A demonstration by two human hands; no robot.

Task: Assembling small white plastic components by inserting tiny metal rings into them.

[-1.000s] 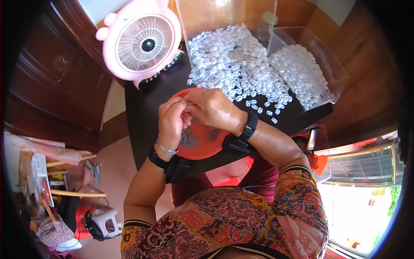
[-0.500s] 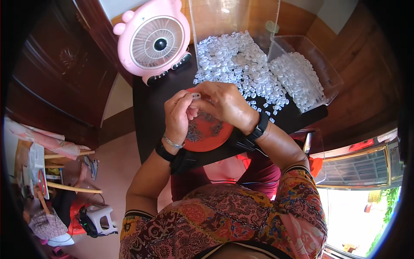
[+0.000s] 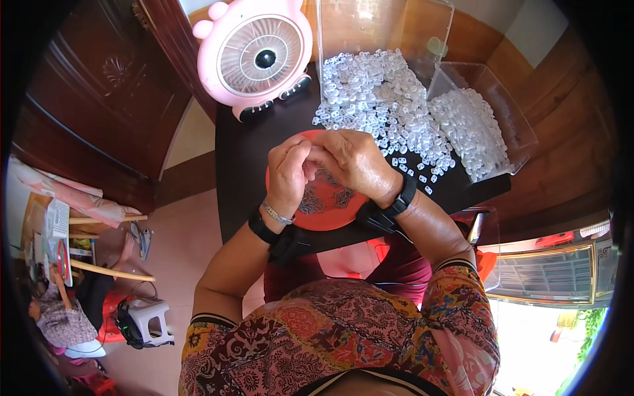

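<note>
Both my hands meet above a round orange-red plate (image 3: 327,221) at the near side of the dark table. On the plate lie many small grey metal pins or screws (image 3: 310,200). My left hand (image 3: 288,165) is closed, thumb and fingers pinched; the small white two-holed plastic piece seen in it half a second ago is now covered by fingers. My right hand (image 3: 353,162) is closed too, its fingertips touching the left ones. Whatever the right fingers hold is hidden. Just beyond the hands spreads a heap of white two-holed plastic pieces (image 3: 376,92).
A pink animal-shaped fan (image 3: 257,59) stands at the back left of the black table (image 3: 234,171). A clear plastic bin (image 3: 518,142) full of white pieces lies at the right. Far left, another person sits near a grey-white stool (image 3: 153,317).
The white piece between my fingers has gone out of sight as my hands drew closer together. The whole view has shifted, so the table sits slightly farther right and lower.
</note>
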